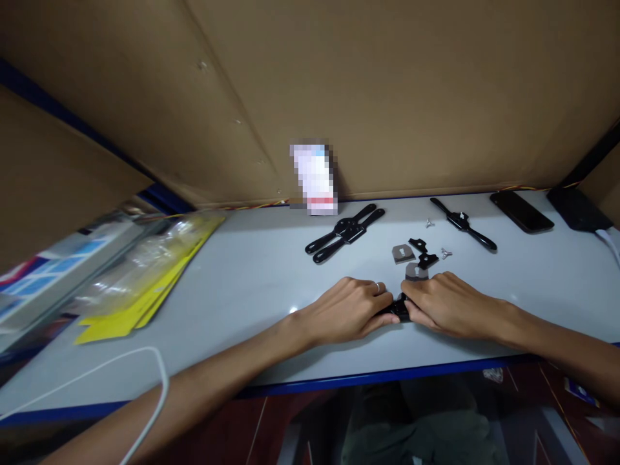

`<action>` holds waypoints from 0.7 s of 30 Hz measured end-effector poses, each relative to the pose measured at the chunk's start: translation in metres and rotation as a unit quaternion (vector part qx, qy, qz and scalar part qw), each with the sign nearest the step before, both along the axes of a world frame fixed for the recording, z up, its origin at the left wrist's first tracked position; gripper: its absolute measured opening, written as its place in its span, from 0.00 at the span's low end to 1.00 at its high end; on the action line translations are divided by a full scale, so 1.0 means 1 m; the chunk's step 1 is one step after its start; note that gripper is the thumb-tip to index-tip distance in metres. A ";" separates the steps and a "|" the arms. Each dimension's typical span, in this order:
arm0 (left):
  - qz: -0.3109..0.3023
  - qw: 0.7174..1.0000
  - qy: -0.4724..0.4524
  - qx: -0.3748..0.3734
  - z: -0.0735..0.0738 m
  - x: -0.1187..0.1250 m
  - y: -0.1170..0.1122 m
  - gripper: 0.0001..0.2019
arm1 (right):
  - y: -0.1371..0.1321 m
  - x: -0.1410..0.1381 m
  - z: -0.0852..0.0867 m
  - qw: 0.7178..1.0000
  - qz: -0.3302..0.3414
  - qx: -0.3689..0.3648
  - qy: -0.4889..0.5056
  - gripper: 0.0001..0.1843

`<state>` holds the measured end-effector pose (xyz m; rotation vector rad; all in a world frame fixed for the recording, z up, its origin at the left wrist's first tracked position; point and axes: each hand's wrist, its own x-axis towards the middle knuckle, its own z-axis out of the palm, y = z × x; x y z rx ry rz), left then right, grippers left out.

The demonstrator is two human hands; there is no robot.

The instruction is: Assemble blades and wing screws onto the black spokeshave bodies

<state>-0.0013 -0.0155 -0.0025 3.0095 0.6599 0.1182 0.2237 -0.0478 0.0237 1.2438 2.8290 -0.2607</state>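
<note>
Both my hands rest on the white table (252, 284) and meet over a small black part (400, 308). My left hand (346, 310) has its fingers curled on the part's left end; a ring shows on one finger. My right hand (448, 303) pinches the part's right end. Most of the part is hidden under my fingers. Just beyond my hands lie two grey plates (403, 253), small black pieces (422, 252) and a silver wing nut (445, 252). Farther back lie a pair of black long-handled tools (345, 232) and a single one (464, 223).
Yellow-backed plastic packets (140, 278) are stacked at the left. A white cable (145, 381) crosses the near left corner. A dark phone (521, 211) and a black device (576, 210) lie at the back right. Cardboard walls (387, 97) close the back. A blurred card (314, 177) leans there.
</note>
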 end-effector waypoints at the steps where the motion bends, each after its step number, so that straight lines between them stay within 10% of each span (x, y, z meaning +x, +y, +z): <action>1: 0.000 1.000 -0.001 -0.002 0.000 0.000 0.000 0.27 | 0.000 0.001 0.001 1.000 0.009 -0.006 0.003 0.10; 15: 0.002 1.000 -0.002 -0.029 0.002 -0.002 0.001 0.26 | -0.001 0.009 0.008 0.990 0.122 0.025 0.064 0.12; 21: 0.006 1.000 0.015 -0.020 0.002 -0.002 0.001 0.26 | 0.003 0.013 0.007 0.994 0.068 0.088 0.020 0.13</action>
